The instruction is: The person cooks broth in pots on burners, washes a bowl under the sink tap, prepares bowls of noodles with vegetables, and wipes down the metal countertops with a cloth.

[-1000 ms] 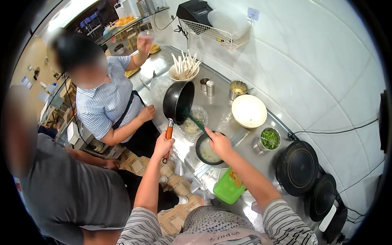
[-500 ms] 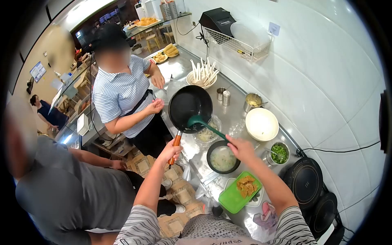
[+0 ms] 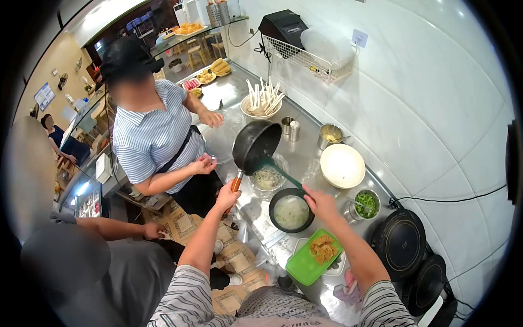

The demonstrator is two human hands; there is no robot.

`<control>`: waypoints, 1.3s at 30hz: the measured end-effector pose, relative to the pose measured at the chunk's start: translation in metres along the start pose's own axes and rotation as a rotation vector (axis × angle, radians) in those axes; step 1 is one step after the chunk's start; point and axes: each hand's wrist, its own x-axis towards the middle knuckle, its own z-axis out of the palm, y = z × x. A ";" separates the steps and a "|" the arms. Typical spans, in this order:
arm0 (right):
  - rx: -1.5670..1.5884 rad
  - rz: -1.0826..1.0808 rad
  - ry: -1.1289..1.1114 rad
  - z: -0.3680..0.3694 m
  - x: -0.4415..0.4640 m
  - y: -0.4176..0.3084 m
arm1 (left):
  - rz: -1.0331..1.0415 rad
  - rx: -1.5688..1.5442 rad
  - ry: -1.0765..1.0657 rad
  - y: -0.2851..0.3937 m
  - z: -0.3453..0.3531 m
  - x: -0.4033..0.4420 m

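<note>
Pan [image 3: 257, 143] is up above the table [image 3: 308, 148], tilted, its dark inside facing your right; its lower rim shows against a clear bowl [image 3: 267, 180] of pale strands, contact between the two can't be told; green ladle [image 3: 287, 176] slants down into the pan, its head at that lower rim; your left hand [image 3: 226, 196] has its fingers wrapped round the pan's orange-brown handle [image 3: 236, 183]; your right hand [image 3: 320, 201] has its fingers closed on the ladle's upper end.

Just below the ladle on the table, dark bowl [image 3: 272, 203] with cloudy pale liquid and green bits; nearer you, green tray [image 3: 303, 268] with brown food [image 3: 323, 249] on it; right of the ladle, cream bowl [image 3: 342, 166], then a metal cup [image 3: 354, 213] of chopped greens; beyond, a cup [image 3: 325, 143] of yellowish food, a small shaker [image 3: 294, 131] and a bowl [image 3: 260, 115] of white spoons; far right, black round plates [image 3: 401, 243].

At left, a person in a striped shirt [image 3: 155, 133] has both hands by clear plastic [image 3: 218, 143]; a grey-shirted person [image 3: 141, 283] stands nearer, partly blurred.
</note>
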 end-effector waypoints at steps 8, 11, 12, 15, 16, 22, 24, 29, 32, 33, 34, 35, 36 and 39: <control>-0.085 0.090 -0.050 0.014 -0.008 -0.027 | 0.195 0.347 0.154 -0.003 0.009 0.014; -0.066 0.131 0.064 0.000 -0.017 -0.030 | 0.181 0.524 0.199 0.010 0.004 0.007; -0.049 0.134 0.086 0.000 -0.011 -0.035 | 0.197 0.512 0.202 0.011 0.005 0.005; -0.025 0.136 0.108 0.004 0.008 -0.040 | 0.214 0.521 0.187 0.017 0.007 0.006; -0.031 0.137 0.082 0.012 0.007 -0.033 | 0.221 0.538 0.190 0.019 0.005 0.006; -0.082 0.199 0.109 -0.007 -0.002 -0.054 | 0.198 0.570 0.164 0.017 -0.002 0.005; -0.077 0.202 0.101 -0.002 -0.002 -0.059 | 0.215 0.485 0.173 0.007 0.003 0.005; -0.053 0.253 0.095 -0.007 -0.035 -0.056 | 0.465 0.455 0.341 -0.015 0.002 0.029; 0.460 0.078 0.528 -0.016 -0.055 -0.043 | 0.132 -0.121 -0.019 0.039 0.012 -0.022; 1.043 0.704 0.084 -0.074 -0.060 -0.080 | 0.049 -0.250 -0.083 0.058 0.019 -0.052; 1.319 0.869 -0.038 -0.102 -0.064 -0.095 | -0.018 -0.381 -0.132 0.075 0.027 -0.076; 1.409 0.886 -0.119 -0.115 -0.075 -0.107 | -0.042 -0.465 -0.157 0.080 0.036 -0.104; 1.499 0.892 -0.198 -0.123 -0.083 -0.114 | -0.083 -0.497 -0.266 0.079 0.040 -0.132; 1.617 0.877 -0.318 -0.124 -0.128 -0.154 | -0.280 -0.718 -0.375 0.050 0.063 -0.216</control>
